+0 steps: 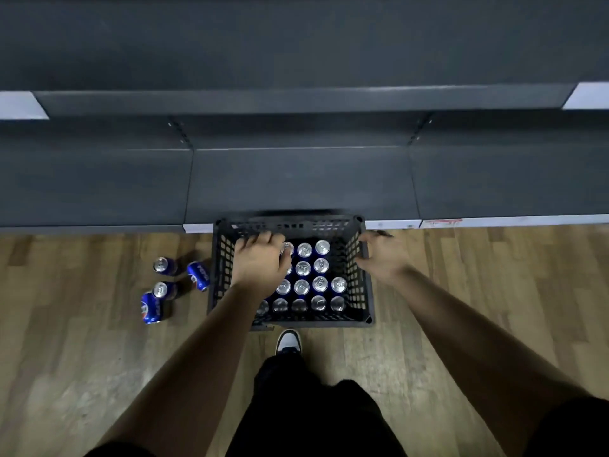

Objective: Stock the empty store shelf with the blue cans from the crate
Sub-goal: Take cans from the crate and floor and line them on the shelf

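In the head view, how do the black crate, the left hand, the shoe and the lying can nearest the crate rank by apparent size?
1. black crate
2. left hand
3. shoe and lying can: about alike; the leg hides part of the shoe, so not ranked.

Pepsi lettering is showing on the near fallen blue can [151, 307] and the far fallen blue can [198, 275]; red marks on the shelf-edge strip [441, 222] are proving illegible.

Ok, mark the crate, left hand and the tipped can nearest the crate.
Black plastic crate [360, 293], head view, right mesh wall.
Left hand [260, 262], head view, back of hand.
Tipped blue can [198, 276], head view, labelled side.
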